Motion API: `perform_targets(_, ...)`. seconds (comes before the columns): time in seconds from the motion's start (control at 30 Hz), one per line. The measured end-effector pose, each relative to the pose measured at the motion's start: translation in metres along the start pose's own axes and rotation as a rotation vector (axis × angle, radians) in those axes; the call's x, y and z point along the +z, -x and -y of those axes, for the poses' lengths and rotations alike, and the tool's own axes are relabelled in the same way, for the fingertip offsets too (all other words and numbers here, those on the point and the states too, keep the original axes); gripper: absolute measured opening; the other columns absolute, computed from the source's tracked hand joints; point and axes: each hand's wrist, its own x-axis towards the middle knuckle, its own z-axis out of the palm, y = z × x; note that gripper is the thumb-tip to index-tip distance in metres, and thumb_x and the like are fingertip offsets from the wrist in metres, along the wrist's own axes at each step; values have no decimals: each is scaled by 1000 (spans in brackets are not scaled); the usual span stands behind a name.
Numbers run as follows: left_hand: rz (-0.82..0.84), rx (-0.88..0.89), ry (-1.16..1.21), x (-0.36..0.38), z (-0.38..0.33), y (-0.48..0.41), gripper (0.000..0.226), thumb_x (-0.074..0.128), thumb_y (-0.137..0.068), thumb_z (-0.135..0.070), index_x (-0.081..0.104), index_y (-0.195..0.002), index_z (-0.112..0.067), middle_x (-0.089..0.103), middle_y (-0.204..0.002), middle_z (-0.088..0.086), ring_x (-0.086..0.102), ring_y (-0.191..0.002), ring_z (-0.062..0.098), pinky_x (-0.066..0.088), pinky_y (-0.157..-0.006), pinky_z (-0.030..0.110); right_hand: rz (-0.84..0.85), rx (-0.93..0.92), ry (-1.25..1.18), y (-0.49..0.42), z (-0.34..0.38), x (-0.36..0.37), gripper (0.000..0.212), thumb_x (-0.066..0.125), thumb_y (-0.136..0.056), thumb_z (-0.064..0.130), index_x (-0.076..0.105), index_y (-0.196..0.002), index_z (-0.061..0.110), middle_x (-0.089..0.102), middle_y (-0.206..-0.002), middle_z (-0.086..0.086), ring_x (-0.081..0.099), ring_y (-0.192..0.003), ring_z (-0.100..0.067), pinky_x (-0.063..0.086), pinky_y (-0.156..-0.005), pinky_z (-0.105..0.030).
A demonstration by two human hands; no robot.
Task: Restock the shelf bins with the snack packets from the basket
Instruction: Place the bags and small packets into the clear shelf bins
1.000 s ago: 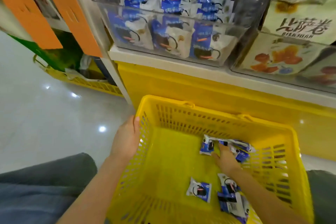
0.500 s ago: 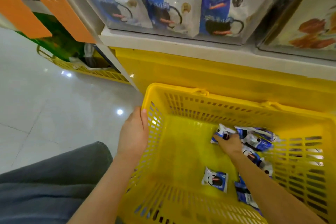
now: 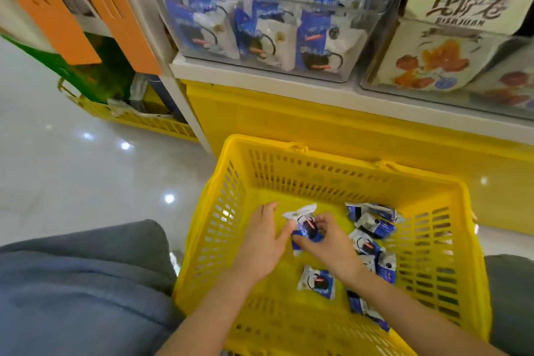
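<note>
Head-worn view, steeply down, near basket (image 3: 341, 180)

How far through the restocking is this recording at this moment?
Done: the clear shelf bin holds rows of blue-and-white packets. In hand: the right hand pinches one packet inside the yellow basket, with the left hand open beside it. Left: several loose packets lie on its floor.

A shop aisle, at the snack shelf.
Clear bins (image 3: 289, 1) of identical packets (image 3: 268, 40) at 12 o'clock, printed bags (image 3: 445, 58) at 2, yellow shopping basket (image 3: 318, 179) at 6, glossy tiled floor (image 3: 72, 182) at 9.
</note>
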Motion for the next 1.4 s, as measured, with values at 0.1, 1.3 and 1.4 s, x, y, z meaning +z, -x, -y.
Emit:
perform_targets(0.1,88,-183,521,17,-6,8,23,60,-89,-14,46,-108,-16,60,-112,8,61,-94,7,47,-75,12,29,-114,-92,19,6,-1,38,72,-81,28,44,-106,21,56,-97,17,57,-82,10,43,-66,-5)
perform_targets(1.3,-102,-453,718,-9,19,14,16,63,-86,-7,56,-93,-19,64,-101,6,62,-93,19,53,-76,33,92,37,-94,-4,-19,-13,40,67,-86,27,43,-116,20,54,-102,3,58,-80,-17,42,-63,-25)
perform_targets(1.4,-132,-429,819,-16,14,21,18,61,-88,-12,57,-105,-16,67,-101,2,65,-82,10,49,-53,21,14,27,-202,7,19,-25,34,70,-83,25,44,-102,15,52,-95,7,52,-84,-8,39,-63,-18)
